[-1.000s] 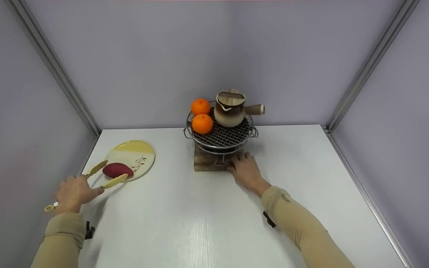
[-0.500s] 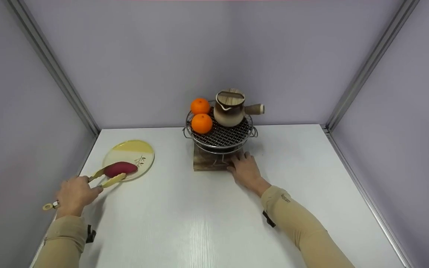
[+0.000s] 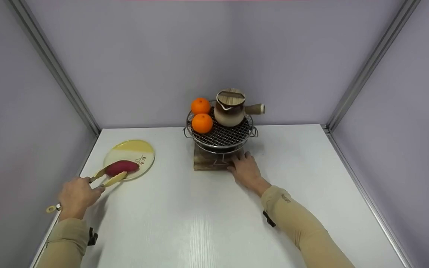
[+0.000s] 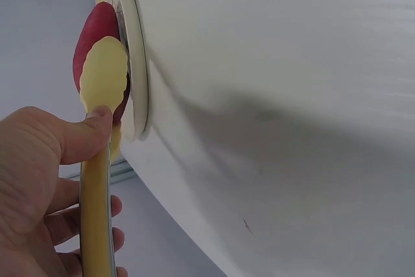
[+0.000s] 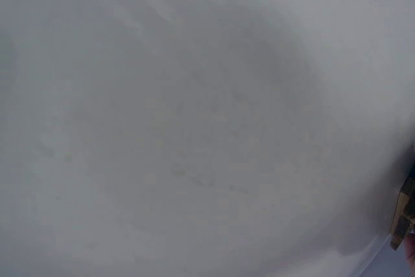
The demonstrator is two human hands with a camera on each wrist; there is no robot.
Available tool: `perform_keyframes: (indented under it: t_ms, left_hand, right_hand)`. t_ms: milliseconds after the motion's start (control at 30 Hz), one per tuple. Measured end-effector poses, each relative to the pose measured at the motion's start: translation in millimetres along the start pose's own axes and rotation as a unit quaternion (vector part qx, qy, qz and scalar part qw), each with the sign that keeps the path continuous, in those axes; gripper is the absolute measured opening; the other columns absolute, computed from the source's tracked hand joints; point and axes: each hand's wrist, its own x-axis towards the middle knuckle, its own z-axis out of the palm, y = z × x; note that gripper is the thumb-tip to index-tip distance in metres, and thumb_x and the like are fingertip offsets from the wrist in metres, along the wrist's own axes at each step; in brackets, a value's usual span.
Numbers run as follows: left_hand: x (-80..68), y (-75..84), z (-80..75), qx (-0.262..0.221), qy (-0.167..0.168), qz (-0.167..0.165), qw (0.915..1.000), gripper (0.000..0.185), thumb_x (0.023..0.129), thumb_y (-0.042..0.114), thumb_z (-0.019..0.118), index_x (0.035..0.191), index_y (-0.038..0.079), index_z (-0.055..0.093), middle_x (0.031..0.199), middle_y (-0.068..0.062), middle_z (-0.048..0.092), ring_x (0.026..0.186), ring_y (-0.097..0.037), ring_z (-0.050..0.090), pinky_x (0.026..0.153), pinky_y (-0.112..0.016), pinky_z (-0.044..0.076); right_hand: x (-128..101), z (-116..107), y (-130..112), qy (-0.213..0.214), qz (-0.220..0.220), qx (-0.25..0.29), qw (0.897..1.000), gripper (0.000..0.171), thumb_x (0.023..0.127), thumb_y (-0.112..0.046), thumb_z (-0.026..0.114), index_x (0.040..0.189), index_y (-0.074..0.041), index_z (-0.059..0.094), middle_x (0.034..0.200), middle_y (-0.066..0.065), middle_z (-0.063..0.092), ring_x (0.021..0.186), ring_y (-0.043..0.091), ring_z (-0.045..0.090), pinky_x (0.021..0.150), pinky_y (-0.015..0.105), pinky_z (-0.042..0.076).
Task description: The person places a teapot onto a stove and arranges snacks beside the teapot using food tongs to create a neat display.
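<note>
My left hand (image 3: 73,195) grips yellow tongs (image 3: 102,176) near the table's left edge. The tong tips clamp a reddish-purple sweet potato (image 3: 121,166) on the yellow and cream plate (image 3: 134,149). In the left wrist view the thumb presses the tongs (image 4: 98,160), whose scalloped tip covers the sweet potato (image 4: 97,27) at the plate (image 4: 137,76) rim. My right hand (image 3: 245,169) rests with fingers against the wooden base (image 3: 210,162) of a small stove. A wire grill (image 3: 222,136) on it carries two oranges (image 3: 202,123) and a brown ceramic pot (image 3: 230,108).
The white table (image 3: 199,216) is boxed in by lilac walls with metal corner posts (image 3: 54,67). The right wrist view shows mostly white tabletop and a sliver of the wooden base (image 5: 405,215).
The tongs have closed on the sweet potato, which was turned and shifted slightly on the plate. My left hand moved a little forward. The right hand stayed at the base.
</note>
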Motion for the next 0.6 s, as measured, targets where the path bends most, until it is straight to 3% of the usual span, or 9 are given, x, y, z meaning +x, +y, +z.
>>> perform_keyframes:
  t_ms: [333,600]
  left_hand:
    - [-5.9,5.0,-1.1,-0.001,0.011,0.009,0.9999,0.069,0.098,0.045,0.078,0.134,-0.012,0.071,0.121,-0.041,0.070,0.104,-0.066,0.067,0.066,-0.063,0.057]
    - [-9.0,13.7,1.1,-0.005,0.032,0.010,0.9994,0.068,0.097,0.047,0.078,0.133,-0.011,0.072,0.115,-0.035,0.069,0.100,-0.061,0.066,0.063,-0.058,0.054]
  right_hand:
    - [-2,-1,1,-0.001,-0.001,0.008,1.000,0.054,0.113,-0.041,0.067,0.150,-0.003,0.060,0.150,0.025,0.060,0.126,0.045,0.058,0.110,0.061,0.053]
    - [-2,-1,1,0.008,-0.009,0.001,1.000,0.053,0.112,-0.040,0.068,0.148,-0.002,0.062,0.146,0.025,0.062,0.122,0.044,0.059,0.107,0.060,0.054]
